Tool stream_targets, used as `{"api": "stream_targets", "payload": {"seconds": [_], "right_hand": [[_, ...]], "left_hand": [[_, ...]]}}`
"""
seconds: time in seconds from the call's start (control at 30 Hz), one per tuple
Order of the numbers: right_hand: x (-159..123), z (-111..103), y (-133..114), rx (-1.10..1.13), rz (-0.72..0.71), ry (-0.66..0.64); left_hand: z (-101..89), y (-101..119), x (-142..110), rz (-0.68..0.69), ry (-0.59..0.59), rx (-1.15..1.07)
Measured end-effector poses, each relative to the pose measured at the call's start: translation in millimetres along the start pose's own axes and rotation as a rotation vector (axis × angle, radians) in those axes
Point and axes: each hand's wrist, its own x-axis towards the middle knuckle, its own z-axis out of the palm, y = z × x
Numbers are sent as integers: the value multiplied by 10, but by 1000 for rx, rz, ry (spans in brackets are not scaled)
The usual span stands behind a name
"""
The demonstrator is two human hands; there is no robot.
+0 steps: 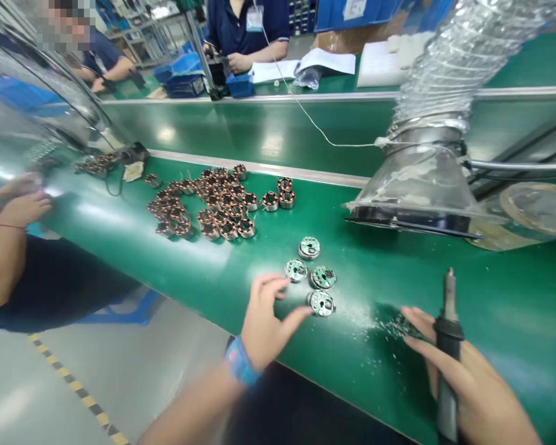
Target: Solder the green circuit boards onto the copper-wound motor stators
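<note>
Basically, left hand [269, 321] open: fingers curved and spread from thumb, thumb tip at the edge of the nearest round green circuit board [322, 303], contact unclear, nothing pinched. Three more round boards [323, 277] grouped just beyond it, near the fingertips, all on the green bench [352, 371]. Right hand [472, 377] has a dark-handled tool with a metal tip [449, 346] across it, tip end up; two fingertips point left, slightly parted; can't tell how the tool is gripped.

Left forearm reaches up from bottom edge, blurred, blue wristband [241, 361] on. Right hand comes in from the lower right corner. Pale scraps [389, 326] scattered between hands, by the right fingertips.

Copper-wound rings [225, 201] clustered farther back on bench, left of the clear duct hood [412, 185]. Small blue bin [240, 85] beside a person [248, 31] across the bench, contents unclear; darker blue box [184, 85] to its left, contents also unclear. Another person's hands [25, 201] at far left, blurred.
</note>
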Motion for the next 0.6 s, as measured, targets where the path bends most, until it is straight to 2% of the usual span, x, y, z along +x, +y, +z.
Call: {"api": "stream_targets", "payload": {"seconds": [0.07, 0.13, 0.23, 0.3, 0.4, 0.47, 0.6], "right_hand": [[-74, -10, 251, -1, 10, -31], [-90, 15, 419, 10, -17, -45], [-28, 44, 493, 57, -38, -10], [32, 37, 447, 104, 25, 21], [77, -2, 309, 141, 112, 65], [67, -33, 202, 131, 152, 94], [72, -101, -39, 208, 193, 139]], "left_hand": [[-200, -157, 256, 34, 125, 261], [-374, -306, 550, 43, 190, 532], [-510, -486, 914, 17, 154, 709], [-532, -544, 1004, 23, 101, 737], [-519, -492, 842, 125, 66, 711], [-484, -373, 578, 205, 57, 650], [-304, -19, -26, 215, -105, 465]]}}
